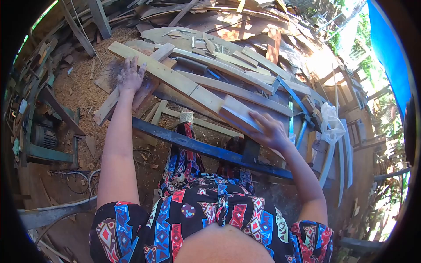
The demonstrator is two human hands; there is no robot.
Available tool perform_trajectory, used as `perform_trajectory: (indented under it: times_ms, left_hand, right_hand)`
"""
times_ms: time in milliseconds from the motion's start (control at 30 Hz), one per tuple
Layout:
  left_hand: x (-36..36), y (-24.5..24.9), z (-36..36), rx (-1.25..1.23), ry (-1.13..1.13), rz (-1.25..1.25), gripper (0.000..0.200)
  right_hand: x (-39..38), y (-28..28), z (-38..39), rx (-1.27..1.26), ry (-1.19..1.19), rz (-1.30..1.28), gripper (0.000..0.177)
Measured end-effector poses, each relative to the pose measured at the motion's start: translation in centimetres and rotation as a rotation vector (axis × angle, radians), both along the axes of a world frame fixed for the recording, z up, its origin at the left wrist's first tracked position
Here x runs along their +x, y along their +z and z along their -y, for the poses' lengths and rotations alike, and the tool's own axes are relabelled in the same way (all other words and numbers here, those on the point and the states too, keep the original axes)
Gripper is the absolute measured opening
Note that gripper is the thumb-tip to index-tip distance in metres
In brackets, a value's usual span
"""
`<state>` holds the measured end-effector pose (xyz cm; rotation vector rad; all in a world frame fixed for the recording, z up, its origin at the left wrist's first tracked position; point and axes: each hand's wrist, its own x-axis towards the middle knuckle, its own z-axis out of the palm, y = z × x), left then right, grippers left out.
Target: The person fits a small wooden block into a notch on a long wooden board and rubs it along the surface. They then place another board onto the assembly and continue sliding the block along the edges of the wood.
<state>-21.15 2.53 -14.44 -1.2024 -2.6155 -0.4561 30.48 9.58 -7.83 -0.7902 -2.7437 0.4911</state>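
A long pale wooden board (173,82) lies slantwise across the workbench. My left hand (130,78) rests on its far left part, fingers spread and laid over the wood. My right hand (272,130) is closed around the near right end of a short wooden block (240,111). That block sits on or just over the board's right part, and its edges are smeared by motion. A thin dark line crosses the board near its middle. Under the left end of the board, a shorter wooden piece (163,52) crosses it.
Several wooden strips (237,92) lie on the bench beyond the board. A blue metal bar (197,147) runs along the bench's near side. At the right are a blue metal frame (294,98) and a clear plastic bag (330,125). Sawdust (83,94) and scrap wood cover the ground.
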Motion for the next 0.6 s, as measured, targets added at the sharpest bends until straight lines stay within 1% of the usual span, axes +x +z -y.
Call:
perform_trajectory:
  times_ms: [67, 133, 267, 333, 433, 600]
  left_hand:
    - [0.0, -0.1, 0.0, 0.004, 0.001, -0.013, 0.064]
    - [0.1, 0.0, 0.1, 0.000, 0.003, -0.020, 0.063]
    - [0.2, 0.1, 0.0, -0.016, 0.015, -0.022, 0.062]
    - [0.2, 0.4, 0.1, -0.013, 0.018, -0.028, 0.062]
    - [0.3, 0.1, 0.0, -0.006, -0.002, -0.038, 0.062]
    - [0.1, -0.1, 0.0, 0.005, -0.004, -0.043, 0.062]
  right_hand:
    - [3.2, -0.1, 0.8, 0.003, -0.008, -0.017, 0.065]
    - [5.2, -0.2, 1.3, -0.021, -0.066, 0.010, 0.068]
    - [5.3, -0.1, 1.4, -0.036, -0.074, -0.005, 0.070]
    - [4.6, 0.0, 1.4, -0.006, -0.090, 0.005, 0.068]
    - [1.1, 0.1, 0.9, 0.026, -0.067, -0.032, 0.064]
    - [-8.3, -0.2, -0.3, 0.025, -0.020, 0.042, 0.062]
